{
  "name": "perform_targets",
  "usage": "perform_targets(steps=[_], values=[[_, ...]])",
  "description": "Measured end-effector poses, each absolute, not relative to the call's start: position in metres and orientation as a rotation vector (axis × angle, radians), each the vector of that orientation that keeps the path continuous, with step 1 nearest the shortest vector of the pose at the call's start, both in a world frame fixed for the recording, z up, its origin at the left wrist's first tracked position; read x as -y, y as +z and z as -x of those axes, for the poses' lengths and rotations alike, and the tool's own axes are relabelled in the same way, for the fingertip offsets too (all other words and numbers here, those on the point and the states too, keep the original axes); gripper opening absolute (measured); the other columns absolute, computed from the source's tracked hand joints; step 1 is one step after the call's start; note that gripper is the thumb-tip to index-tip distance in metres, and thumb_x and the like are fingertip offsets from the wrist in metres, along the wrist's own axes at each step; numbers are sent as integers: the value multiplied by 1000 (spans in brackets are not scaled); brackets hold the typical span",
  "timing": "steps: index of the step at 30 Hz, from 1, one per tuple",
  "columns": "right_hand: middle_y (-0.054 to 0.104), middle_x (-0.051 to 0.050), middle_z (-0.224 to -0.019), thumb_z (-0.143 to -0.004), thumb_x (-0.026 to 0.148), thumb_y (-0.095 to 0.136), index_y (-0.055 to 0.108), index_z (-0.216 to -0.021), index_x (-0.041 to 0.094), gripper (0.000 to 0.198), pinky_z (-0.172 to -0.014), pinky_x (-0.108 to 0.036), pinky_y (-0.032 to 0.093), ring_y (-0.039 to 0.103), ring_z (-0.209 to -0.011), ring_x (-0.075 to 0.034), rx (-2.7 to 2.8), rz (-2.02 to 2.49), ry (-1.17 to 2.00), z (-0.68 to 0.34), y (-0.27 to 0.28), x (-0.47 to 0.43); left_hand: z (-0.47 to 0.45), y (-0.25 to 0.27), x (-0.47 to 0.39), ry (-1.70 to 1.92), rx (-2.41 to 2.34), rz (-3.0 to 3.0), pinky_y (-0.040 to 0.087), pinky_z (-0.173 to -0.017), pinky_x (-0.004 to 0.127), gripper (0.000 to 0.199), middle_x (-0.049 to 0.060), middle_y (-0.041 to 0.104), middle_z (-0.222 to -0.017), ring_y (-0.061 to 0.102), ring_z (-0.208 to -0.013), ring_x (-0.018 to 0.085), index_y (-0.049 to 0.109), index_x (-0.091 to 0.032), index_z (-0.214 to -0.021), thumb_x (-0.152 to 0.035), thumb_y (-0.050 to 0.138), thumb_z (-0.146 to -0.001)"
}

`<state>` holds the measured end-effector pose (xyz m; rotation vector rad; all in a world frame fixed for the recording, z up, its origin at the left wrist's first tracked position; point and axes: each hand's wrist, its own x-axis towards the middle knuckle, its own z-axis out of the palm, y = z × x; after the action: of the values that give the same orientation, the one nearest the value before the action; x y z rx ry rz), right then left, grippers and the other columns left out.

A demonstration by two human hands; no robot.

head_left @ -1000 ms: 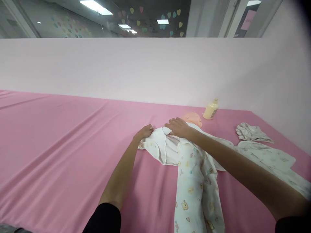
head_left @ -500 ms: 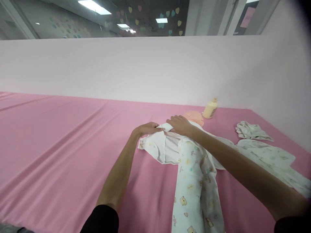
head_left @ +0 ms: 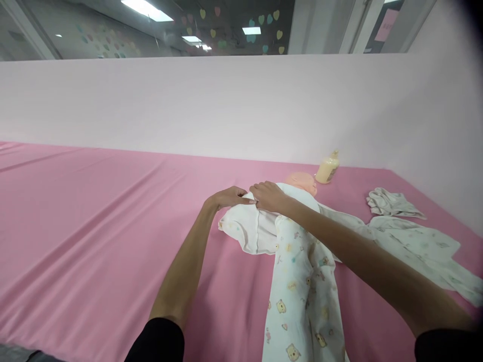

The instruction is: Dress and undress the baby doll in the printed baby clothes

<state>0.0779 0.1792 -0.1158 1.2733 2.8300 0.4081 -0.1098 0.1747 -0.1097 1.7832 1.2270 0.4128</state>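
A white baby garment with a bear print point(head_left: 292, 281) lies with its legs toward me. Its upper part is bunched up under both hands. My left hand point(head_left: 231, 197) pinches the edge of the raised white cloth between thumb and fingers. Right beside it, my right hand point(head_left: 268, 196) is closed on the same cloth, knuckles up; its fingertips are hidden. Behind the garment shows a rounded peach-coloured doll's head point(head_left: 302, 182), partly covered by the white fabric.
Right of the doll's head stands a pale yellow pump bottle point(head_left: 327, 168). A crumpled white cloth point(head_left: 392, 202) and a spread printed garment point(head_left: 418, 241) lie on the right. The pink sheet point(head_left: 94, 241) ends at a white wall point(head_left: 169, 105).
My right hand has moved slightly left, closer to my left hand, drawing the white cloth with it. More white fabric shows beside the doll's head.
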Motion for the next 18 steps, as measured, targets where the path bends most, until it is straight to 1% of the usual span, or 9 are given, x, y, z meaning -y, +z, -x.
perform_targets(steps=[2, 6, 8, 11, 14, 18], values=[[67, -17, -112, -92, 23, 49, 59, -114, 11, 27, -82, -38, 42, 62, -99, -30, -2830, -1265, 413, -78, -118, -179, 115, -111, -177, 356, -1252, -1765, 30, -50, 26, 43, -2, 47, -59, 44, -57, 11, 53, -18, -61, -51, 81, -63], [68, -17, -109, -92, 27, 52, 59, -115, 10, 30, -80, -37, 43, 64, -97, -30, -2830, -1287, 432, -77, -118, -178, 128, -116, -182, 317, -1226, -1682, 36, -51, 25, 40, 0, 57, -65, 50, -59, 12, 62, -17, -66, -49, 84, -60], [69, -17, -106, -90, 26, 53, 59, -114, 10, 29, -79, -37, 44, 65, -95, -30, -2813, -1298, 446, -77, -117, -179, 134, -120, -184, 323, -1176, -1623, 40, -53, 24, 41, 2, 63, -70, 55, -62, 13, 66, -16, -73, -49, 86, -59], [70, -16, -103, -89, 26, 56, 60, -113, 10, 29, -79, -37, 44, 65, -94, -30, -2801, -1313, 468, -78, -116, -179, 142, -128, -187, 368, -1073, -1517, 46, -59, 25, 47, 6, 71, -86, 62, -70, 16, 71, -15, -90, -49, 86, -62], [70, -14, -102, -89, 27, 57, 62, -109, 12, 26, -79, -36, 42, 65, -95, -30, -2810, -1306, 477, -80, -115, -179, 148, -139, -189, 424, -1004, -1428, 50, -65, 26, 51, 10, 73, -99, 67, -79, 18, 71, -15, -101, -50, 84, -66], [69, -12, -101, -94, 32, 53, 64, -111, 17, 26, -79, -35, 39, 64, -96, -28, -2811, -1252, 469, -84, -117, -178, 157, -158, -195, 455, -1016, -1341, 52, -69, 27, 50, 9, 74, -98, 68, -80, 18, 71, -15, -102, -47, 86, -66]])
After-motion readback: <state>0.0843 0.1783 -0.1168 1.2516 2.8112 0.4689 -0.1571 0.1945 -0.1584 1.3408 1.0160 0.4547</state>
